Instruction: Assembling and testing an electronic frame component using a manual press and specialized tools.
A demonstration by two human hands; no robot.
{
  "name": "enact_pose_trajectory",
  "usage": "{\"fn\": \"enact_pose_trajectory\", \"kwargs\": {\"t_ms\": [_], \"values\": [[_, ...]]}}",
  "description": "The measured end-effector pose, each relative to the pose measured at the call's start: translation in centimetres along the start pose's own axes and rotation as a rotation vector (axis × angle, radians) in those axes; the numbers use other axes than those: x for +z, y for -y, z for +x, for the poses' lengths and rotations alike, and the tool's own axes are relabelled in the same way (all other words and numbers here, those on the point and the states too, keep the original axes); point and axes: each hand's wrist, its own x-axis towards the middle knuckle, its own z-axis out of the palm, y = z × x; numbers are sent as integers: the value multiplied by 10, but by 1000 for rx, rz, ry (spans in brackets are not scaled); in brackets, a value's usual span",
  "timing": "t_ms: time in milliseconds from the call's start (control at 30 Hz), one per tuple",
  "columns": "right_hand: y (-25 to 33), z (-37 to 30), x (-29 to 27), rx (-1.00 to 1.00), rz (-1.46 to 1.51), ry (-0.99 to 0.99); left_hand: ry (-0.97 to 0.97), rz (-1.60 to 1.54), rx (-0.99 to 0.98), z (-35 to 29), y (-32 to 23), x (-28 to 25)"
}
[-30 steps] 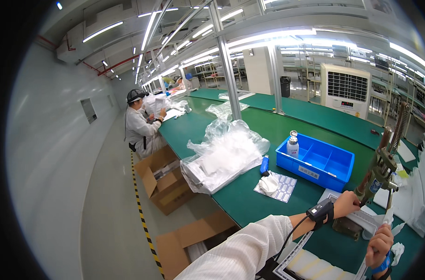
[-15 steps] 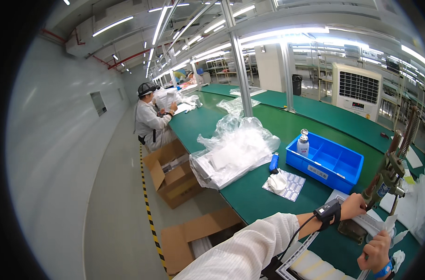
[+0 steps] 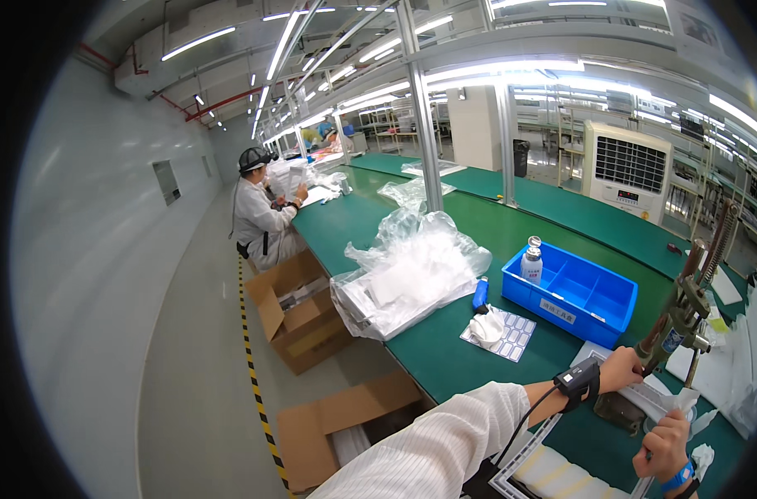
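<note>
My left hand (image 3: 621,368) is closed at the lower end of the lever of a green hand press (image 3: 676,320) with a tall coil spring. A black device is strapped to that wrist. Below it, a long pale slotted part (image 3: 644,397) lies under the press, partly hidden by my hands. My right hand (image 3: 665,445), with a blue wristband, has its fingers bent round a small white translucent piece (image 3: 686,401) beside the press. Close by the right wrist lies a crumpled white scrap (image 3: 703,459).
A blue divided bin (image 3: 569,291) holds a pump bottle (image 3: 531,262). Left of it are a label sheet (image 3: 515,337) with a white cloth, and bagged parts (image 3: 411,279). Cardboard boxes (image 3: 299,312) stand beside the green bench (image 3: 432,353). A co-worker (image 3: 262,208) is farther along.
The view has shifted slightly, moving the scene a little left. Both my hands keep nearly the same places at the press. The co-worker now holds a pale sheet more upright.
</note>
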Motion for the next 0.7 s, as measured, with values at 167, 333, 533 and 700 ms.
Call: {"fn": "enact_pose_trajectory", "kwargs": {"t_ms": [167,333,533,700], "values": [[-4,4,7,-92,-53,-25,20,12,-3,0,0,-1],[1,7,0,-66,-34,8,25,11,-25,1,0,-1],[-2,7,6,-83,-34,-13,2,4,-3,0,4,-3],[-1,4,6,-84,-57,-3,42,48,-32,0,2,1]]}}
